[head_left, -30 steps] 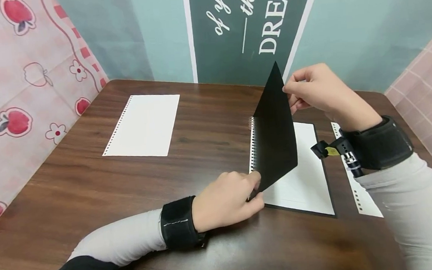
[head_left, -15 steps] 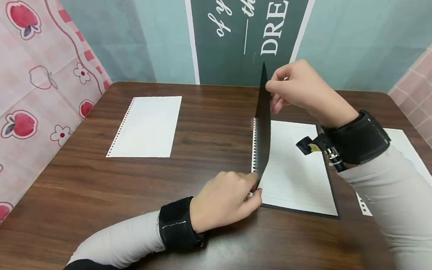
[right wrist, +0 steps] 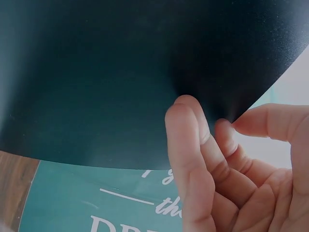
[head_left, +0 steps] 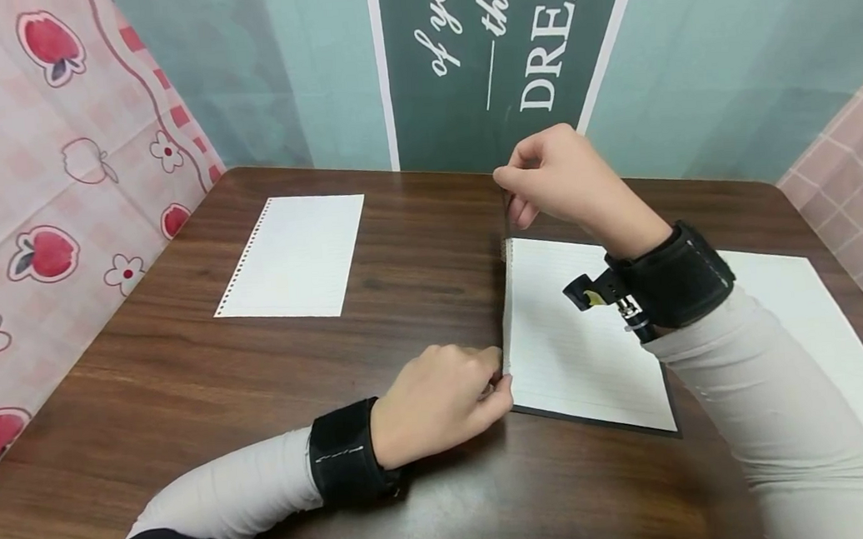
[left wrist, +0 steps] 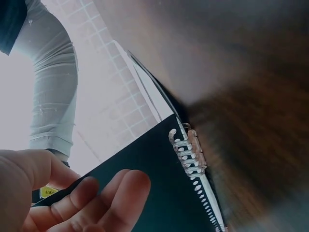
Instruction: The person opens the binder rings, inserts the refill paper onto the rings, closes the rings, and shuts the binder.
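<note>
Brown worktop (head_left: 184, 379) carries the spiral notebook (head_left: 580, 351); I note my right hand (head_left: 561, 181) pinching its black cover (right wrist: 120, 72) edge-on upright, while my left hand (head_left: 433, 403) pinches the near spine corner, steadying it.

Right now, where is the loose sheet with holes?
In the head view, the loose sheet lies flat on the table, far left of the notebook and both hands.

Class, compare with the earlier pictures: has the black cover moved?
Yes. The black cover, pinched by the right hand, has swung leftward to stand edge-on above the notebook's spiral.
</note>
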Available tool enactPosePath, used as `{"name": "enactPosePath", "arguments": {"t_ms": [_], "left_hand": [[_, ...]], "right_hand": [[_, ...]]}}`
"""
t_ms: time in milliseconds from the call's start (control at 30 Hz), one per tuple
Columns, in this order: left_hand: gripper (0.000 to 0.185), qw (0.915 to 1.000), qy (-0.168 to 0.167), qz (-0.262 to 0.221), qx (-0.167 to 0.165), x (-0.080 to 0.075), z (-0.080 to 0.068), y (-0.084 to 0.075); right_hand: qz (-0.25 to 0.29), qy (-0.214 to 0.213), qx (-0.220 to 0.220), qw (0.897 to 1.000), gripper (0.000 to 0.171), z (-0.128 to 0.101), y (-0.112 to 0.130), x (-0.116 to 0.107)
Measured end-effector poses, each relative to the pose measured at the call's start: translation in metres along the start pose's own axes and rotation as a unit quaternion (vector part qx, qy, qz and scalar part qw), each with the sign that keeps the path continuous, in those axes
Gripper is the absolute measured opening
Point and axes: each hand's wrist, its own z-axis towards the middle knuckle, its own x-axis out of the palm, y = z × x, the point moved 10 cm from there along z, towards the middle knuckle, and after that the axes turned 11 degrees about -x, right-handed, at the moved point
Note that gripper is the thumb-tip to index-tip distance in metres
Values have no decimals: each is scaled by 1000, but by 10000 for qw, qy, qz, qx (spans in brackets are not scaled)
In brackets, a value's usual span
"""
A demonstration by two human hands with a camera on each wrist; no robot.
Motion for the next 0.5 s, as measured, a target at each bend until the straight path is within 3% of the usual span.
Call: {"name": "enactPosePath", "arguments": {"t_ms": [300,500], "left_hand": [[20,9940,514,-749,-610,4,0,17],[22,9902,646,-888,-866,4,0,23]], "right_hand": [[-4,62,-118,9999,35,-3,-3,3],[163,18,-290,9994,38,-5,-5,1]]}}
